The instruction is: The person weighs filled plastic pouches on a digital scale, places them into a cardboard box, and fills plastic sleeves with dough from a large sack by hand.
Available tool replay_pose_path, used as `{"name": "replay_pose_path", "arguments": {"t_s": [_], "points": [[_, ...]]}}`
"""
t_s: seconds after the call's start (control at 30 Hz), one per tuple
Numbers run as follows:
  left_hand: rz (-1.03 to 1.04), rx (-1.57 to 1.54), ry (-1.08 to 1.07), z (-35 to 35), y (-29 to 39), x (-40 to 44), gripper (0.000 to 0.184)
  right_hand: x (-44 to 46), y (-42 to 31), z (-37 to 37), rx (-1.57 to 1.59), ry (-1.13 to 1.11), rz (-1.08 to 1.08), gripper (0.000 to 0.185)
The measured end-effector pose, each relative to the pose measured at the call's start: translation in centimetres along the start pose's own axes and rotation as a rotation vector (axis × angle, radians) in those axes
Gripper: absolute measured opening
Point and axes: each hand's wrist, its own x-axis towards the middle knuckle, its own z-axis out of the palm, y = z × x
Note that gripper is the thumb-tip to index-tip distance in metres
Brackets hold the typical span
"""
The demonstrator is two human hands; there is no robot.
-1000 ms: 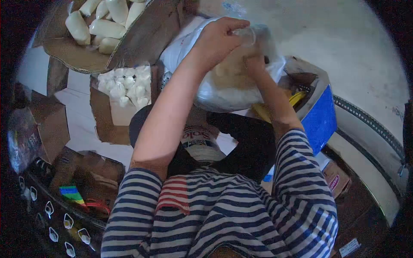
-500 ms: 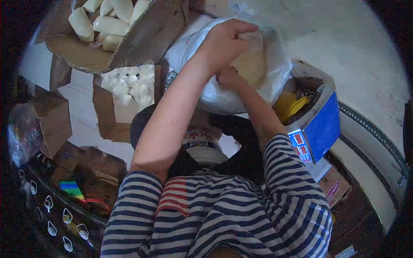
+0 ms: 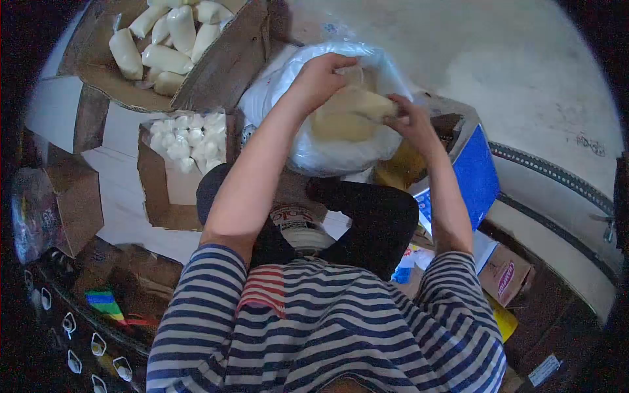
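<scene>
A large clear plastic bag (image 3: 314,147) stands open in front of my crossed legs, with a pale tan substance (image 3: 341,126) inside. My left hand (image 3: 325,77) is closed at the upper edge of a small clear bag over the opening. My right hand (image 3: 411,121) pinches the right end of a pale, blurred item (image 3: 367,103), which looks like a scoop or a filled small bag; I cannot tell which. A white container with red lettering (image 3: 298,226) is between my legs.
Filled pale bags (image 3: 167,59) lie in a cardboard box (image 3: 226,59) at upper left. Small white bundles (image 3: 187,141) fill part of another carton (image 3: 157,196). On the right are a blue-sided box (image 3: 472,177) and a smaller carton (image 3: 506,275). Hooks line the lower left.
My right hand has come up out of the large bag and moved right, with the pale item now in its fingers. My left hand has shifted slightly lower and left.
</scene>
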Motion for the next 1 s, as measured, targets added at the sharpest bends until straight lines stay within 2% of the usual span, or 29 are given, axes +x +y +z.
{"name": "replay_pose_path", "arguments": {"t_s": [0.1,0.13,0.27,0.33,0.43,0.47,0.53,0.63,0.73,1.0], "points": [[0.042,0.036,0.019,0.6,-1.1,0.3,0.048,-2.2,-3.9,-2.8,-0.042,0.136,0.058,0.050],[0.058,0.054,0.018,0.8,-1.1,0.3,0.049,-2.4,-4.2,-3.3,-0.159,0.189,-0.046,0.049],[0.133,0.162,0.000,1.3,-0.7,0.2,0.051,-2.2,-6.7,-3.7,-0.297,0.236,0.014,0.046],[0.131,0.018,-0.022,1.7,-0.8,0.2,0.052,-1.7,-7.7,-3.6,-0.498,0.235,0.019,0.040],[0.098,-0.019,0.011,2.5,-1.0,0.3,0.052,-1.1,-8.8,-3.6,-0.688,0.220,0.035,0.034],[0.099,-0.022,0.011,2.6,-0.6,0.2,0.052,-1.0,-9.4,-3.8,-0.691,0.219,0.035,0.034],[0.097,0.087,-0.004,2.6,0.2,0.0,0.051,-0.7,-10.8,-4.0,-0.922,0.180,0.075,0.029],[0.087,0.052,-0.016,3.7,-0.7,0.5,0.044,-0.1,-11.9,-4.5,-1.068,0.106,0.065,0.027],[0.137,0.036,-0.036,4.3,-1.4,1.1,0.044,0.4,-12.9,-4.5,-1.202,0.060,-0.031,0.026],[0.143,0.067,-0.058,4.8,-0.8,1.3,0.046,0.6,-14.1,-4.6,-1.287,0.018,-0.065,0.025]]}}
